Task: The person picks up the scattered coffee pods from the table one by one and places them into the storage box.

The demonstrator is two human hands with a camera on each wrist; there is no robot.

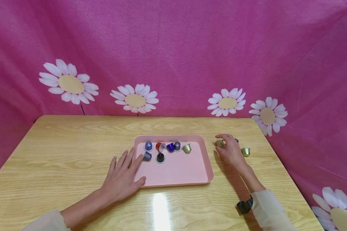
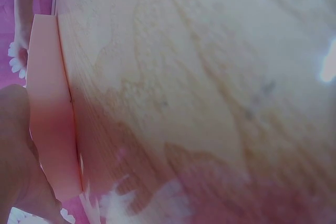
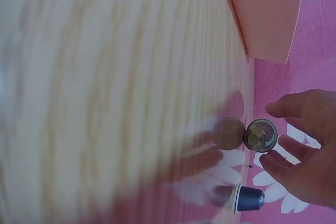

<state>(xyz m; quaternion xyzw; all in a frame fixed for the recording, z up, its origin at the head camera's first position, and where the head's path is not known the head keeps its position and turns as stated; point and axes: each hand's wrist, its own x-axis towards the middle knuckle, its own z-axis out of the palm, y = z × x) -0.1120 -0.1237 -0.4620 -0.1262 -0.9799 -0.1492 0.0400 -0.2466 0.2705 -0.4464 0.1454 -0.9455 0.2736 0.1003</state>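
A pink tray (image 1: 176, 175) holds several coffee capsules, among them a red capsule (image 1: 159, 146), a black capsule (image 1: 160, 157) and a pale green capsule (image 1: 187, 148). At the tray's left rim lies my left hand (image 1: 122, 179), fingers spread, with a fingertip beside a grey capsule (image 1: 147, 156). Right of the tray, my right hand (image 1: 231, 152) reaches around a gold-green capsule (image 1: 219, 143). In the right wrist view this capsule (image 3: 261, 135) sits between thumb and fingers; the thumb is apart from it, and the fingers are close beneath.
Another gold-green capsule (image 1: 245, 151) lies right of my right hand. A dark blue capsule (image 3: 249, 199) stands behind that hand, mostly hidden in the head view. The wooden table (image 1: 75, 144) meets a pink flowered cloth (image 1: 173, 57) at the back and right.
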